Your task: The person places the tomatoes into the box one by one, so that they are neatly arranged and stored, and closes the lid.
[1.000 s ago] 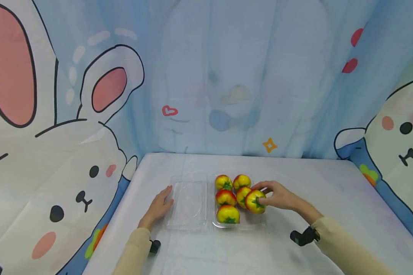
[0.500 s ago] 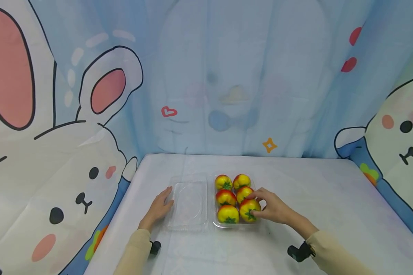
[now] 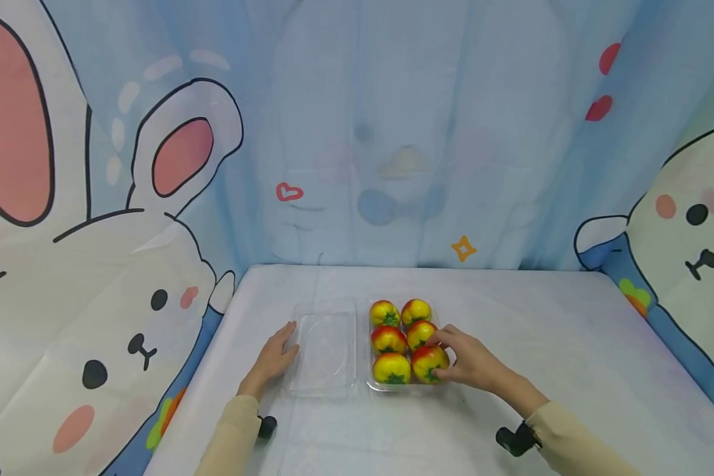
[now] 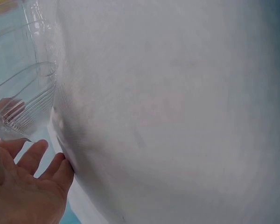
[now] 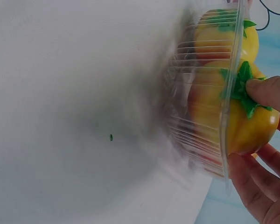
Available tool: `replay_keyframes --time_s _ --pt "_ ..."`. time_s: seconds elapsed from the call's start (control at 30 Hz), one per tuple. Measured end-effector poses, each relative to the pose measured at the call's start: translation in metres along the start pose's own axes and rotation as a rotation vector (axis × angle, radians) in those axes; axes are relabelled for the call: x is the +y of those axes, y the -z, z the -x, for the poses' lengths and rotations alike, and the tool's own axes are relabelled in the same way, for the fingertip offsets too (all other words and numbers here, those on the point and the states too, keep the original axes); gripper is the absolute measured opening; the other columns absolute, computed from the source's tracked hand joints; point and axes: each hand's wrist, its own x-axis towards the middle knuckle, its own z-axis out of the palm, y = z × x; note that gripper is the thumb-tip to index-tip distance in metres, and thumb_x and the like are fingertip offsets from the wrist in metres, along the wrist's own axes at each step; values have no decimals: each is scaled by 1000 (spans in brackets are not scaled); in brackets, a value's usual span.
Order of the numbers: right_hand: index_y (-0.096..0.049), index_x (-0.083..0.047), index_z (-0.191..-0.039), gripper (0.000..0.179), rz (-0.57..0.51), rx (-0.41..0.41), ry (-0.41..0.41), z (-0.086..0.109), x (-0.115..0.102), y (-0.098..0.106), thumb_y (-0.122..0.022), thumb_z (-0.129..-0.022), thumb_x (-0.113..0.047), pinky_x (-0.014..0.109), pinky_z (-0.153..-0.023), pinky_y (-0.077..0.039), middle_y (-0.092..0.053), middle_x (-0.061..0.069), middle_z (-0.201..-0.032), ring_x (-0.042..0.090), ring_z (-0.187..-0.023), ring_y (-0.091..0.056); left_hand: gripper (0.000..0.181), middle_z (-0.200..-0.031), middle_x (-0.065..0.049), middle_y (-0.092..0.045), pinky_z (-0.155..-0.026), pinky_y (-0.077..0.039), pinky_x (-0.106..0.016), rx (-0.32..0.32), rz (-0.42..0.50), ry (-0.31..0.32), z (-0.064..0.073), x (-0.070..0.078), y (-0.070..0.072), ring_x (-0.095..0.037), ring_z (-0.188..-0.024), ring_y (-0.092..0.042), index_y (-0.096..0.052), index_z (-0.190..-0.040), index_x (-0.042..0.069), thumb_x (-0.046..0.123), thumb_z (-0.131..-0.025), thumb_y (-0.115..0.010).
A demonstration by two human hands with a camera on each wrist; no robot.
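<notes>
My right hand [image 3: 473, 360] holds a yellow-and-red persimmon [image 3: 430, 363] with a green leafy cap, at the near right corner of a transparent plastic box [image 3: 376, 387]. In the right wrist view, the thumb presses on the green cap of that persimmon [image 5: 252, 123] and the other fingers lie along its side, by the box rim [image 5: 226, 116]. Several more persimmons [image 3: 389, 340] sit in the box in two columns. My left hand [image 3: 270, 360], fingers extended, rests against the left edge of the box's transparent lid half [image 3: 324, 354]. The left wrist view shows its fingertips by the ridged plastic [image 4: 30, 105].
A white cloth covers the table [image 3: 512, 311]. A blue curtain [image 3: 393, 132] with cartoon animals hangs behind it and along both sides. A tiny green scrap [image 5: 111, 137] lies on the cloth near the box.
My right hand has moved left and toward the near side, lowering the persimmon from above the box into its near right corner. My left hand has stayed at the lid half.
</notes>
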Motion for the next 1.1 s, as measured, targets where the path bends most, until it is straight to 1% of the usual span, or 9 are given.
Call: replay_keyframes --time_s 0.1,0.13,0.3,0.4,0.47,0.6,0.73,0.93,1.1 --pt "-61 -15 -103 43 86 -13 -3 -2 -4 1 -89 -70 -16 38 -79 -59 -54 -4 -97 16 -90 -60 56 -152 -28 -36 -115 -26 -59 5 -4 -2 0 0 0 -47 -140 -32 -38 -147 -6 9 -96 -52" --pt "-61 -16 -102 43 110 -19 -8 -2 -6 1 -90 -69 -17 37 -78 -59 -53 -5 -95 15 -89 -60 56 -152 -28 -36 -115 -26 -59 6 -3 -2 1 0 0 -47 -140 -32 -38 -147 -6 9 -96 -52" --pt "-59 -16 -97 43 190 -29 6 -3 -10 1 -91 -68 -22 25 -64 -52 -52 -5 -90 11 -75 -54 56 -152 -28 -35 -115 -25 -59 4 3 2 2 -1 -1 -47 -140 -31 -38 -148 -6 10 -96 -53" --pt "-59 -16 -95 43 217 -18 5 -3 -9 0 -91 -68 -24 23 -61 -49 -52 -5 -88 10 -73 -53 55 -152 -27 -36 -115 -25 -58 2 -2 0 1 -1 -2 -46 -140 -31 -38 -148 -6 10 -97 -52" --pt "-59 -17 -95 42 228 -8 -6 -3 -8 -1 -91 -68 -24 24 -63 -51 -53 -6 -88 10 -75 -55 54 -151 -28 -36 -115 -26 -58 6 -2 -1 1 0 -2 -46 -140 -32 -39 -147 -6 9 -97 -52" --pt "-61 -18 -99 43 235 -5 -37 -1 -7 -2 -90 -69 -29 31 -69 -56 -56 -7 -91 15 -83 -61 53 -151 -28 -37 -115 -26 -57 23 1 20 -1 1 -2 -46 -139 -33 -39 -147 -6 10 -98 -51" --pt "-65 -17 -105 47 234 -6 -35 -1 -6 0 -89 -69 -37 36 -71 -57 -60 -6 -96 21 -89 -64 52 -148 -31 -39 -115 -27 -57 39 17 31 -4 4 0 -47 -138 -35 -38 -146 -8 9 -98 -51" --pt "-67 -13 -112 53 201 6 -17 0 -5 6 -86 -72 -41 37 -71 -57 -63 0 -103 23 -91 -64 55 -148 -33 -37 -115 -26 -57 31 56 77 -7 8 4 -48 -139 -32 -31 -148 -10 11 -100 -48" --pt "-67 -10 -115 48 178 77 -6 2 -5 13 -82 -79 -38 33 -68 -58 -65 5 -106 22 -90 -65 55 -146 -31 -41 -114 -29 -59 23 82 127 -10 12 8 -48 -137 -36 -31 -150 -7 14 -102 -46"
